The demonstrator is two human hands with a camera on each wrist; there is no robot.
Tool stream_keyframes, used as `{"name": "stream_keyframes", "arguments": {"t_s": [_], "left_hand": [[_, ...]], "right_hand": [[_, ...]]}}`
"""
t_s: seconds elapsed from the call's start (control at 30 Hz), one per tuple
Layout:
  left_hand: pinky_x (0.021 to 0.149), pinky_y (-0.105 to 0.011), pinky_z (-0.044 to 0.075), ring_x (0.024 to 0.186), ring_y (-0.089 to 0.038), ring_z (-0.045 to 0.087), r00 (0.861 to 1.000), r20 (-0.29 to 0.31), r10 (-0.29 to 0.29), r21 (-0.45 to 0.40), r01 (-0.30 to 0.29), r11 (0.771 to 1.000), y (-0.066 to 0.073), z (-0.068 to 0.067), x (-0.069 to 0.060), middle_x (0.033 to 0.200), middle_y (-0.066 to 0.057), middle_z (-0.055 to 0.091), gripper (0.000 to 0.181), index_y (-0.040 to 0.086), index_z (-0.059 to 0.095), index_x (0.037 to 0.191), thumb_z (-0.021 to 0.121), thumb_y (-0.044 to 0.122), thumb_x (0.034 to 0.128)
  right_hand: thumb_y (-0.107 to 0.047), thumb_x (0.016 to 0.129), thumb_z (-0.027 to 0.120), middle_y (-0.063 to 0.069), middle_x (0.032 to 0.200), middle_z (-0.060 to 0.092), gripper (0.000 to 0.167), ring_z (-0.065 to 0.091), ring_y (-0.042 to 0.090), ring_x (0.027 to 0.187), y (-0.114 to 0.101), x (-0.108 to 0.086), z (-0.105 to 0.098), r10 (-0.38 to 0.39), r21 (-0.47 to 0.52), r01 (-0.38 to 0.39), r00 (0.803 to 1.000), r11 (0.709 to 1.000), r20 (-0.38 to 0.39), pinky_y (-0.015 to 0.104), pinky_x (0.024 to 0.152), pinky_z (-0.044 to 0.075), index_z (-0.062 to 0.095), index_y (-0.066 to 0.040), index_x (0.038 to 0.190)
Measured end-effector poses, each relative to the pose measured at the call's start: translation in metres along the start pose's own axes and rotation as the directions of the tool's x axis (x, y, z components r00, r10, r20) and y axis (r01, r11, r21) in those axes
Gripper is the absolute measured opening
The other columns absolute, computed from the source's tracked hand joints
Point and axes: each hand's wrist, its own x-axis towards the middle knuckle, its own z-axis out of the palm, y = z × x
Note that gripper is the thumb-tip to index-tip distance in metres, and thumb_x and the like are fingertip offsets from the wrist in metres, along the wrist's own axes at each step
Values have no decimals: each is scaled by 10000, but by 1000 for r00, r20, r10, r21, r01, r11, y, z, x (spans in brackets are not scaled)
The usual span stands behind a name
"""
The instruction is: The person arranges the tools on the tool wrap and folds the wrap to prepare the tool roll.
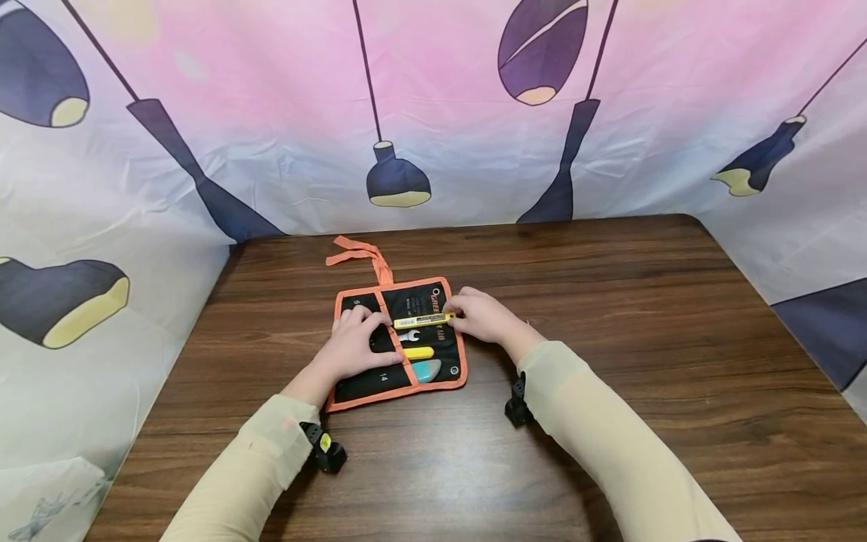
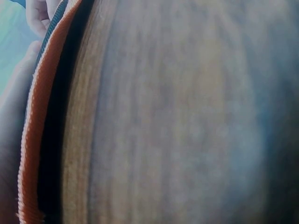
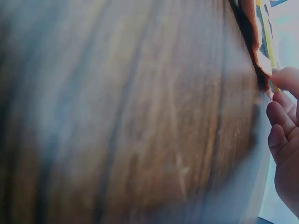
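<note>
A black tool roll (image 1: pixel 359 382) with orange trim lies unfolded in the head view. My left hand (image 1: pixel 348 342) rests on its left part, with thumb and forefinger spread at the orange pocket edge. At the pouch's right side, my right hand (image 1: pixel 482 315) pinches the end of a slim yellow stick (image 1: pixel 423 321) with a printed label; its other end meets the pocket edge. Below it a wrench (image 1: pixel 409 336), a yellow-handled tool (image 1: pixel 418 352) and a teal-and-grey tool (image 1: pixel 427 370) stick out of pockets. In the right wrist view, fingertips (image 3: pixel 284 80) touch the yellow stick.
Orange tie straps (image 1: pixel 366 254) trail from the roll toward the back of the dark wooden table (image 1: pixel 609 301). A patterned cloth (image 1: pixel 460 150) hangs behind the table. Both wrist views show mostly blurred tabletop.
</note>
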Motion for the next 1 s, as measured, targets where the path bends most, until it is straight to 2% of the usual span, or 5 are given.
{"name": "stream_keyframes", "arguments": {"t_s": [0.47,0.83,1.0], "left_hand": [[775,-414,291,890,-239,357,1000,1,-1,11,1,1000,-1,1,0,1015,-42,426,657,243,592,1131,611,734,696],[782,-417,299,896,-241,364,1000,3,-2,4,2,1000,-1,0,0,1011,-40,430,666,241,590,1135,600,744,697],[831,-457,313,965,-266,380,1000,7,-16,3,16,1000,-1,0,0,1086,-72,458,735,200,574,1188,598,745,695]], "right_hand": [[-188,919,597,40,1013,517,241,475,161,837,-6,5,-3,7,18,-7,999,1000,-33,309,736,419,669,-142,1144],[-182,935,577,63,1058,527,253,478,174,898,-9,11,2,70,139,-63,997,988,-46,332,795,420,659,-123,1167],[-185,949,557,66,1061,515,251,476,177,904,-9,11,1,80,166,-70,995,984,-54,339,797,418,654,-128,1174]]}}
